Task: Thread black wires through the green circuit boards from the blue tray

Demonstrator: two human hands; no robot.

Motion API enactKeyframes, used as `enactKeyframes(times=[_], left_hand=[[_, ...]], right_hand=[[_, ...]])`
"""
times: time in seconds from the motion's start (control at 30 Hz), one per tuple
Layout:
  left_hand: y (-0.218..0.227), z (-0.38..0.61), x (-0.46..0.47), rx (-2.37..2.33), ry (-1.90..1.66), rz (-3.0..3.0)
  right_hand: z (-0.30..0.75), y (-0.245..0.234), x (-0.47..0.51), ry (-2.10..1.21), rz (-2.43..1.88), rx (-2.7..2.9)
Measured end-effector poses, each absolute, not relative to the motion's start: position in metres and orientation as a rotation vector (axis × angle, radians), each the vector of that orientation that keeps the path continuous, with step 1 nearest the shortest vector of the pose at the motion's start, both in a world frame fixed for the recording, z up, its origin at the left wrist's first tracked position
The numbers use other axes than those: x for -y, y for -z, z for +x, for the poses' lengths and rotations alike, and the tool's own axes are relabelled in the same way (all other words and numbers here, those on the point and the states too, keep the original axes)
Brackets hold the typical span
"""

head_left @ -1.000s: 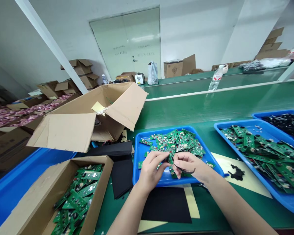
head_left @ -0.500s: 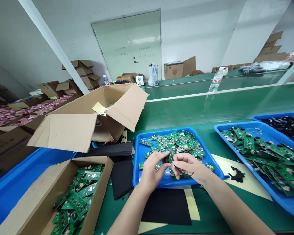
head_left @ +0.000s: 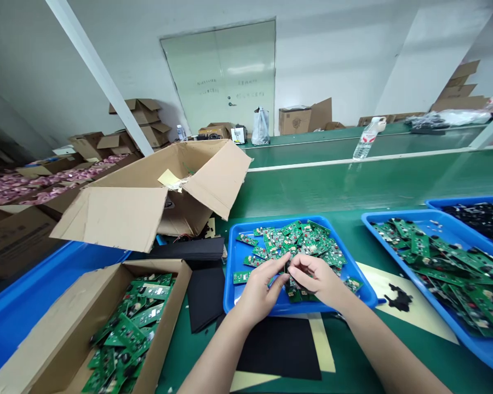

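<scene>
Over the middle blue tray, my left hand pinches a small green circuit board, seen nearly edge-on and mostly covered by fingers. My right hand meets it from the other side, thumb and forefinger pressed together against the board; whatever lies inside that pinch is hidden. Loose circuit boards with small components are heaped in the tray behind and below both hands. A black sheet lies in front of the tray, under my forearms.
An open carton of circuit boards stands at left, a larger flapped box behind it. Black sheets are stacked between carton and tray. At right are another blue tray of boards, yellow paper with black scraps, and a water bottle farther back.
My hands stay over the tray, with the right fingers closed in tighter against the board. The board shows less of its green face now. The whole view has shifted slightly.
</scene>
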State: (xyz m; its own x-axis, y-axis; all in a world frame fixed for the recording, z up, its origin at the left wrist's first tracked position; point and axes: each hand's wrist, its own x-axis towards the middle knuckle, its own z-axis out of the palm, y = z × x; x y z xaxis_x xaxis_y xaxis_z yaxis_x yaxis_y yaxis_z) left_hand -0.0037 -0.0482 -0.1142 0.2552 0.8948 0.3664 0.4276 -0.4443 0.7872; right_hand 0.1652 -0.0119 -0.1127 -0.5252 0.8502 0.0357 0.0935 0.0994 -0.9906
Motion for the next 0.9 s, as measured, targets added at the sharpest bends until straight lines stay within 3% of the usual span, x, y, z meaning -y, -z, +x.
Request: enactKeyframes(times=[0.27, 0.7, 0.9], left_hand=[[0.112, -0.002, 0.048, -1.249, -1.103, 1.834], [0.123, 0.01, 0.048, -1.335, -1.146, 1.723], [0.121, 0.005, 0.045, -1.38, -1.319, 1.541]], right_hand=[[0.165, 0.111, 0.013, -1.426, -0.972, 1.822], [0.161, 0.123, 0.014, -1.013, -1.09, 2.001], [0.168, 0.112, 0.012, -1.188, -1.023, 1.92]])
